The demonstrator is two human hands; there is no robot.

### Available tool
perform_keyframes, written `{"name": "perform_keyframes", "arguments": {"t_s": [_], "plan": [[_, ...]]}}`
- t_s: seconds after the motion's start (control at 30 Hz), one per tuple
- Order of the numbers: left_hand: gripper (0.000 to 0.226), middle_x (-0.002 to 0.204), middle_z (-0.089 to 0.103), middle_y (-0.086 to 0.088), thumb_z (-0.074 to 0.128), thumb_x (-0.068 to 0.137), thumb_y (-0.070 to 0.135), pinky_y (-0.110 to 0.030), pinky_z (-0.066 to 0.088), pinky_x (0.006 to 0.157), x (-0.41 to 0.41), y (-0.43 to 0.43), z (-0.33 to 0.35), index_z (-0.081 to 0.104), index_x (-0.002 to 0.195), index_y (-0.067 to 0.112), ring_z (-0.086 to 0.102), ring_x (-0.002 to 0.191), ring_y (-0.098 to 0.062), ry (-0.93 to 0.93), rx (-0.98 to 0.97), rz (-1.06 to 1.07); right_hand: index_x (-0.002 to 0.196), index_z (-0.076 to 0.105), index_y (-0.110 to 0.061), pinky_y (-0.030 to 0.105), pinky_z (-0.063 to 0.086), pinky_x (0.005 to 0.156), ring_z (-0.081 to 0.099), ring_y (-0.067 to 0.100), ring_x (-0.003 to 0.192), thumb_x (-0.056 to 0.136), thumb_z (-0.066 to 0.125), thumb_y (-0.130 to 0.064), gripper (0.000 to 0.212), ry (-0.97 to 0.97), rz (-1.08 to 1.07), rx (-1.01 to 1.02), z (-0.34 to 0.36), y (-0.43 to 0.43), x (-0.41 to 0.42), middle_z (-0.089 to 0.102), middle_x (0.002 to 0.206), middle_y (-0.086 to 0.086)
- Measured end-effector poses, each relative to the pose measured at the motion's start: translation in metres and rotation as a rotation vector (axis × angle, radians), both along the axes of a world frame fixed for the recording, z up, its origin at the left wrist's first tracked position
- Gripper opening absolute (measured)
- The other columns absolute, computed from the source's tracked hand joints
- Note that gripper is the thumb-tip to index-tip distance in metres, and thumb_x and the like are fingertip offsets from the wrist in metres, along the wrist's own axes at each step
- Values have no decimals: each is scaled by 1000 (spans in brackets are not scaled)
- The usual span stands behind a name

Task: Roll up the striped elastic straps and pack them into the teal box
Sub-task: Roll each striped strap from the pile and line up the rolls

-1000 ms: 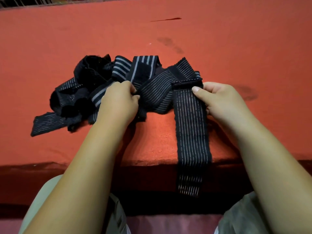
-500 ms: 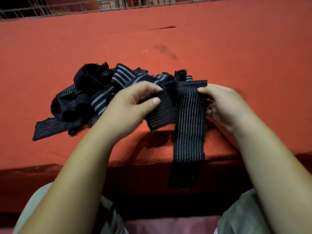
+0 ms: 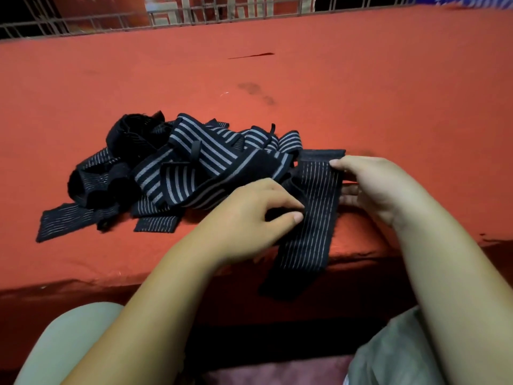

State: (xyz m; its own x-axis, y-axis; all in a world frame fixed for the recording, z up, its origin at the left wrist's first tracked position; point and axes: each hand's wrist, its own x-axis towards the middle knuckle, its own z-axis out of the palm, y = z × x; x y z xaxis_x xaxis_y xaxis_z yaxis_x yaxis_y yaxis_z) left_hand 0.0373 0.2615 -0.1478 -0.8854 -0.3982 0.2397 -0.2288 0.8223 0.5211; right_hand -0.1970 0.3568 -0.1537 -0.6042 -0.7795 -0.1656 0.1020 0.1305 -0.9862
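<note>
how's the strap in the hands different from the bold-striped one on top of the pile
The held strap has thin, faint stripes; the bold-striped strap has thick pale ones. The held strap lies flat, its end hanging over the table edge; the bold-striped strap is folded into the pile. Both are dark and unrolled.

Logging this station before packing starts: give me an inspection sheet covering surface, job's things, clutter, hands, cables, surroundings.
Surface: red cloth, with dark stains.
Job's things: tangled pile of striped straps; one held strap laid flat, its end hanging over the near edge; teal box not in view.
Clutter: nothing seen.
Hands: left hand pinches the held strap's left edge; right hand grips its far end.
Cables: nothing seen.
Surroundings: metal grille along the far edge.
</note>
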Motion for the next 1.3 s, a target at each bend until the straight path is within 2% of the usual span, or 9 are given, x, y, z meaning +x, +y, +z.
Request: {"name": "perform_keyframes", "arguments": {"t_s": [0.13,0.3,0.5,0.63,0.77,0.9,1.1,1.23,1.3], "plan": [[10,105,70,17,72,101,30,-33,53,98,-1,-14,12,79,108,32,65,105,0,218,-99,247,103,77,-14,36,59,69,70,21,73,98,64,-20,15,-3,-65,-8,3,2,-5,77,94,1],[41,133,58,9,81,90,28,-51,45,108,-7,-35,6,71,130,31,46,126,-26,104,-366,412,82,65,-18,43,55,74,62,24,82,89,57,-17,10,19,-86,-65,9,8,0,62,84,4],[52,141,49,9,79,90,55,-48,32,116,-16,-42,7,63,139,46,38,137,-27,56,-326,503,90,68,-21,28,47,65,58,8,63,96,57,-21,13,62,67,-90,6,11,6,65,75,-8],[52,140,48,12,82,90,48,-51,42,117,-17,-46,5,62,137,48,49,135,-20,93,-212,463,104,72,-11,44,41,78,55,22,85,84,63,-38,34,98,123,-41,5,4,15,66,94,2],[46,128,48,12,86,91,35,-39,50,105,-14,-51,-1,70,134,40,53,121,-10,142,-189,445,92,62,-12,48,32,75,46,21,77,81,60,-43,33,201,144,-2,3,2,18,56,84,1],[43,116,49,10,88,90,25,-23,37,94,-9,-59,-2,76,131,32,45,108,-5,173,-198,496,87,52,-7,47,30,73,40,20,75,84,54,-36,29,272,132,10,1,4,17,47,81,4],[40,116,53,1,84,93,21,-24,36,98,8,-73,8,76,133,27,56,117,-21,281,-205,657,82,43,-10,47,31,72,37,21,75,79,53,-40,32,355,150,35,-2,8,13,41,80,4],[41,133,58,-9,80,92,16,-47,42,109,8,-73,5,75,133,22,47,130,-38,201,-406,729,84,41,-6,49,28,73,34,23,77,80,53,-36,33,356,166,-25,-2,9,12,39,83,6],[41,138,62,-14,67,90,5,-50,42,111,4,-71,4,76,129,13,50,132,-40,249,-585,473,83,40,-5,49,28,73,34,23,77,81,53,-33,31,374,176,-60,0,9,12,38,82,7]]}}
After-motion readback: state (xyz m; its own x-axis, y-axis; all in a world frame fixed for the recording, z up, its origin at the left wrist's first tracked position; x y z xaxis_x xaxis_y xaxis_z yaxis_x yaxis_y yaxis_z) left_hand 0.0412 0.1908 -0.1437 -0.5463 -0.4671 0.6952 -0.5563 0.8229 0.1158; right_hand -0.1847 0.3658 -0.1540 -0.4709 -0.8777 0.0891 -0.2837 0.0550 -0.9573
